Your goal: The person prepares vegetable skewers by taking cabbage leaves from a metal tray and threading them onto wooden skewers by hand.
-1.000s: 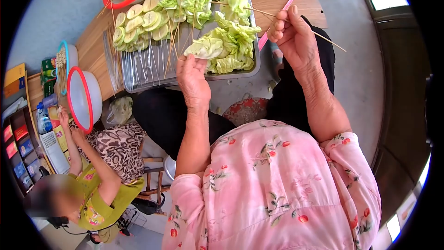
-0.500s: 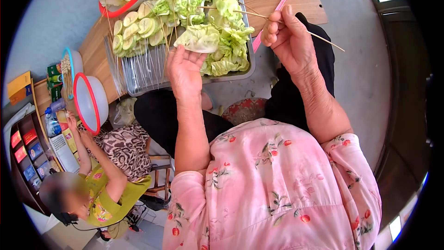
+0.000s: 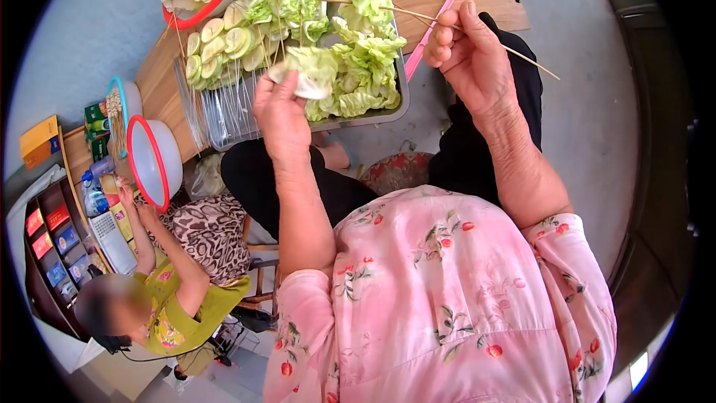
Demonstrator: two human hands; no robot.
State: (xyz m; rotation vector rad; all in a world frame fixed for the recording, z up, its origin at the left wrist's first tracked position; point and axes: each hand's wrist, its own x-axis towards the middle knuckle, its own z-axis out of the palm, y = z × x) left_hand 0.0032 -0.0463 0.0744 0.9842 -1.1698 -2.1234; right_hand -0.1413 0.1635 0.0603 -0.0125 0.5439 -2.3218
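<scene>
A person in a pink floral shirt grips a pale lettuce leaf point(image 3: 317, 78) between thumb and fingers of the left hand point(image 3: 283, 116), above the near part of a metal tray point(image 3: 403, 97) on a wood-grain tabletop point(image 3: 485, 0). The right hand point(image 3: 471, 52), fingers curled, pinches a thin skewer point(image 3: 522, 57) whose left part runs through a clump of lettuce point(image 3: 369, 9) over the tray. More loose leaves point(image 3: 365, 67) lie at the tray's right; skewered pale-green slices point(image 3: 212, 48) line its left. A pink handle point(image 3: 440, 21) rests right of the tray. At left, a second person point(image 3: 183, 291) sits near a red-rimmed bowl point(image 3: 162, 164).
</scene>
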